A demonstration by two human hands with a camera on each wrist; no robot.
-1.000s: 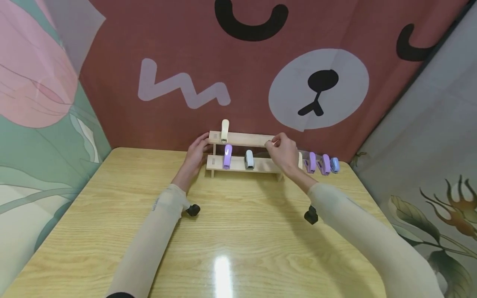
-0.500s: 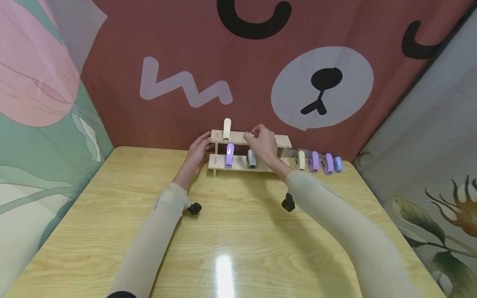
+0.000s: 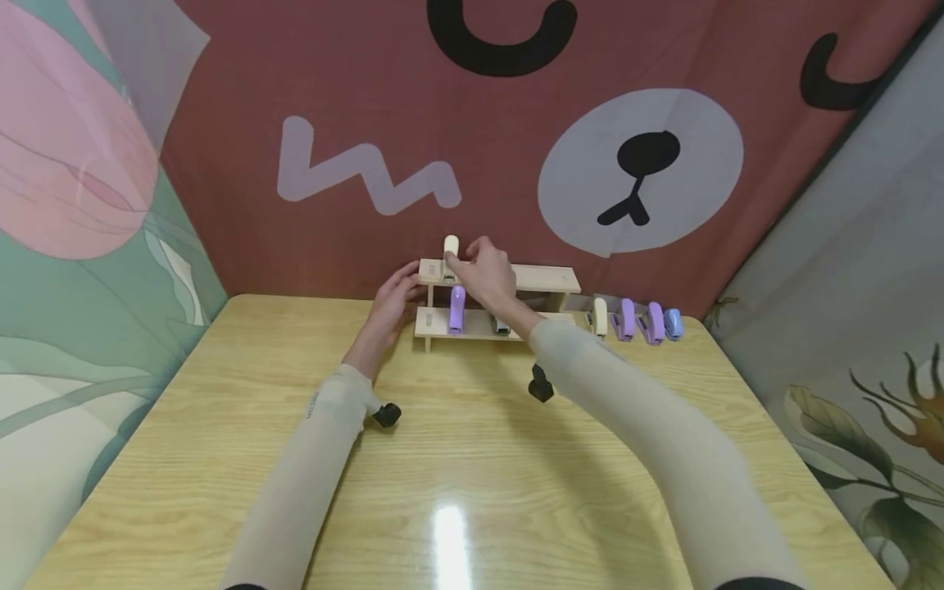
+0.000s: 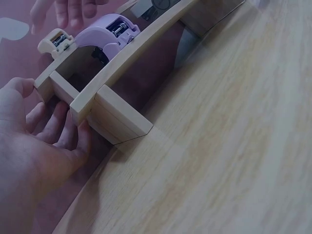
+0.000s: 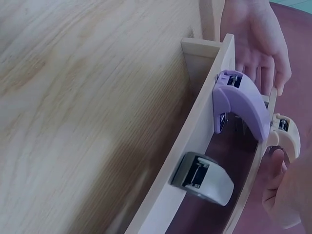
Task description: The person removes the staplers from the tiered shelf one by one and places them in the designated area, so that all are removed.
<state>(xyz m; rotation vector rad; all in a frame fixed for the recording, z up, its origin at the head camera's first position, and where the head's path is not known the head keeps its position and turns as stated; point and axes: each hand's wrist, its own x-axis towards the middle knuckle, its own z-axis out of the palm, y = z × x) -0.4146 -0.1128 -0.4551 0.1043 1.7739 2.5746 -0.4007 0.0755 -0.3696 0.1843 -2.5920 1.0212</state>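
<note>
A two-tier wooden rack point(image 3: 547, 279) stands at the back of the table. My left hand point(image 3: 389, 310) grips its left end; in the left wrist view the thumb presses the upper board's end and the fingers curl in below. On the upper board sits a cream stapler point(image 3: 451, 244). My right hand point(image 3: 490, 277) reaches over the rack, its thumb overlapping that stapler in the head view and its fingers point(image 4: 73, 13) spread apart in the left wrist view. The lower board bears a purple stapler point(image 3: 456, 311) and a grey-white stapler point(image 5: 207, 180), the latter partly behind my right wrist in the head view.
Right of the rack stand another cream stapler point(image 3: 598, 316), two purple staplers point(image 3: 625, 318) and a blue one point(image 3: 673, 323) in a row. A patterned curtain point(image 3: 354, 254) hangs right behind the table point(image 3: 369, 492).
My right hand has moved left along the rack from its right end to the cream stapler on the upper board, and its fingers have spread. My left hand stays on the rack's left end.
</note>
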